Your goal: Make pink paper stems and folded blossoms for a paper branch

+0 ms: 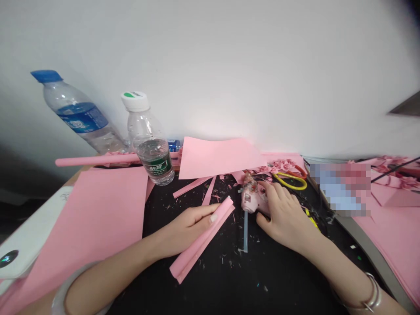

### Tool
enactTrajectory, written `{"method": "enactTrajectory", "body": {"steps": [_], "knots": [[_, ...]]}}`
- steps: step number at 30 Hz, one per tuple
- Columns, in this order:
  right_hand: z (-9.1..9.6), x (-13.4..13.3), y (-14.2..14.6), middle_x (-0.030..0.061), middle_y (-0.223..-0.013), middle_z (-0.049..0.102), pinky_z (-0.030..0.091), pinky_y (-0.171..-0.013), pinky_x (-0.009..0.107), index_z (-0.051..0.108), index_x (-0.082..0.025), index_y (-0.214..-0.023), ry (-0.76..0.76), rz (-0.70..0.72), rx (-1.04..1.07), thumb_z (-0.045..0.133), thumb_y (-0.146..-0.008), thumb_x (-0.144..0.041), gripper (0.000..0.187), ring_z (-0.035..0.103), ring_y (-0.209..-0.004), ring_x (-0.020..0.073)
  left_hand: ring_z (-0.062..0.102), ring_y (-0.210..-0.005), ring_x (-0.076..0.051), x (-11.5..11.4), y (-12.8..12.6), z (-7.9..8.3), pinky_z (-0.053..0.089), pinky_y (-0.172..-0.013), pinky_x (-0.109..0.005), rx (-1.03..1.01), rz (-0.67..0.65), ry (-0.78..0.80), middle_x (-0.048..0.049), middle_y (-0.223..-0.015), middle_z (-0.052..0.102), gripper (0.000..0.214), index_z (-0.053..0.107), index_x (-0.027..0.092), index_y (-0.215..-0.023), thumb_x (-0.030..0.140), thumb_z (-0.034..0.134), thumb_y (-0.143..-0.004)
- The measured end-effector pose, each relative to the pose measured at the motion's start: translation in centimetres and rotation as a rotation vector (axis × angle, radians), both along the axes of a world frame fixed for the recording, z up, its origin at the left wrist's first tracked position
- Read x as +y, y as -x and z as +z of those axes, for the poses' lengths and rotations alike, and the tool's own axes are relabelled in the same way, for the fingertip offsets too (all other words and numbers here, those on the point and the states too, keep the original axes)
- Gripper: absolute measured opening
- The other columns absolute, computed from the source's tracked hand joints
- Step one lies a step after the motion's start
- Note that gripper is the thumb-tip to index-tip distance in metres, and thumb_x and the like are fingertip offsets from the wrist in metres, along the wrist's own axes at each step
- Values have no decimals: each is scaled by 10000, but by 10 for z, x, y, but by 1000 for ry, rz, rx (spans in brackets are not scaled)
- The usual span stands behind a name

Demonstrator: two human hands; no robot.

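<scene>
My left hand [185, 227] is closed around a partly rolled sheet of pink paper [197, 253], thumb on top, with a loose flap along the roll's lower side. The roll lies at a slant above the black table [226, 288]. My right hand [284, 214] has its fingers curved over the handle of a pale pink hot glue gun [251, 201], which lies on the table. A translucent glue stick [245, 232] juts from its rear toward me. The gun's nozzle end is crusted and dirty, and part of the handle is hidden under my fingers.
A white-capped water bottle [152, 151] and a leaning blue-capped bottle [82, 113] stand left. Pink sheets [108, 205] lie left, beside a white phone [36, 232]. Another pink sheet [216, 155] rests by the wall. Yellow scissor handles [297, 188], paper scraps and a cable lie behind my right hand.
</scene>
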State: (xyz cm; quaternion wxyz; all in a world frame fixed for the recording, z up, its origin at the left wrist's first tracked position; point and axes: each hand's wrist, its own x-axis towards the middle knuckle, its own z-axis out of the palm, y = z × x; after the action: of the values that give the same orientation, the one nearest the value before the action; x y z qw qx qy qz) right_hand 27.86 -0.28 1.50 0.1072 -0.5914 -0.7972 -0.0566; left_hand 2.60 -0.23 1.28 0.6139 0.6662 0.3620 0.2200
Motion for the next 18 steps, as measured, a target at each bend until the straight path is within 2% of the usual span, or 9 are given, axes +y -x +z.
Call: {"method": "enactTrajectory", "body": {"steps": [3,6,8,10,13,18], "knots": [[9,-4,2,125,-1018,558,428,-824,403,488,-151,-1108,2,116,242,487,-787,-224,329,516,-971,274,513,-1121,-221,1,2,5,389,-943,-334,28,-128,40,-16,-1243,573,441,410,262,-1336,383,357,-916],[17,-12,8,93,-1000,608,454,-804,351,522,-197,-1115,214,324,469,461,-856,-202,267,555,-927,221,538,-1078,-228,0,2,12,416,-903,-315,21,-242,36,-19,-1183,609,416,503,244,-1274,386,383,-901],[19,-17,14,73,-951,643,465,-782,318,574,-208,-1080,378,398,544,460,-879,-197,232,579,-882,195,560,-1034,-231,-2,1,15,435,-868,-302,18,-297,30,-22,-1128,635,399,558,231,-1221,392,410,-887],[19,-20,18,50,-896,662,468,-752,286,634,-212,-986,487,402,586,480,-881,-197,188,595,-834,174,574,-1000,-228,-3,0,17,444,-835,-285,18,-333,23,-25,-1095,647,389,581,228,-1192,399,425,-879],[17,-21,22,21,-832,670,467,-704,249,668,-210,-897,567,360,646,517,-865,-185,156,605,-769,147,588,-949,-214,-4,0,17,444,-785,-261,33,-352,-15,-30,-1062,655,385,587,224,-1182,394,409,-886],[12,-20,24,15,-805,678,469,-693,247,680,-202,-853,528,300,710,548,-844,-177,134,617,-748,143,596,-775,-174,-1,2,11,423,-656,-228,127,-298,-139,-25,-898,675,377,618,200,-1130,393,412,-880]]}}
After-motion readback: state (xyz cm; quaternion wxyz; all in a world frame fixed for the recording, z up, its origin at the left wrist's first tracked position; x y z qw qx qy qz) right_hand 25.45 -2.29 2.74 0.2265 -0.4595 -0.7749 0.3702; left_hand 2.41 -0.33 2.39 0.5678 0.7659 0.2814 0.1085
